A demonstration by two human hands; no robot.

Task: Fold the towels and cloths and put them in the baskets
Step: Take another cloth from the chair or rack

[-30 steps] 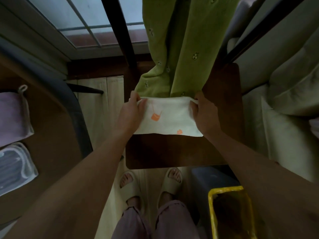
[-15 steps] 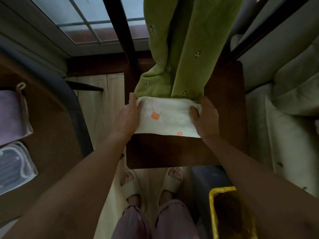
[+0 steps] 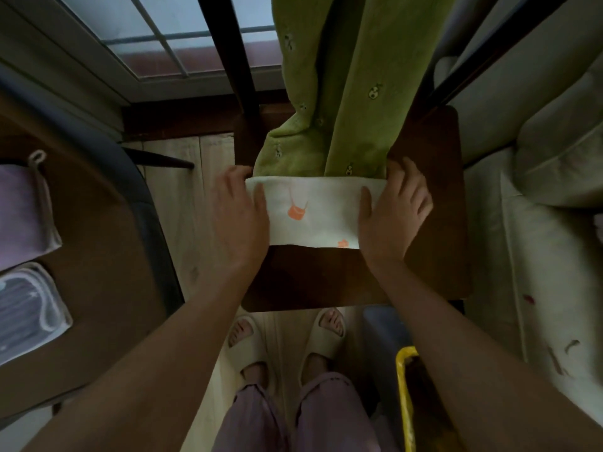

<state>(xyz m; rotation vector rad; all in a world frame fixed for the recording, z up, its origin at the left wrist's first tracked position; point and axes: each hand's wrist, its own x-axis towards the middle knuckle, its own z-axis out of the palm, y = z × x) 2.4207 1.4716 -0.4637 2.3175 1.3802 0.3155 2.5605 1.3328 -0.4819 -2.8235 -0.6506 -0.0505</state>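
Note:
A white cloth with orange prints point(image 3: 316, 220) lies folded into a band on the dark wooden table point(image 3: 326, 282). My left hand point(image 3: 239, 220) rests at its left end, thumb on top and fingers along the edge. At the right end my right hand point(image 3: 391, 216) has its thumb on the cloth and its fingers spread flat on the table. A green towel point(image 3: 342, 109) hangs down from above, its lower end touching the white cloth's far edge. The yellow rim of a basket point(image 3: 404, 402) shows at the bottom right.
On a brown surface at the left lie a folded pink towel point(image 3: 19, 216) and a grey-blue cloth point(image 3: 26, 308). Pale cushions point(image 3: 554, 177) fill the right side. A bluish bin point(image 3: 385, 331) sits beside the basket. My slippered feet point(image 3: 287, 340) stand on the floor before the table.
Both hands have let go of the cloth's far corners and slid toward me along its ends. My right hand's fingers have spread flat. The cloth stays in place.

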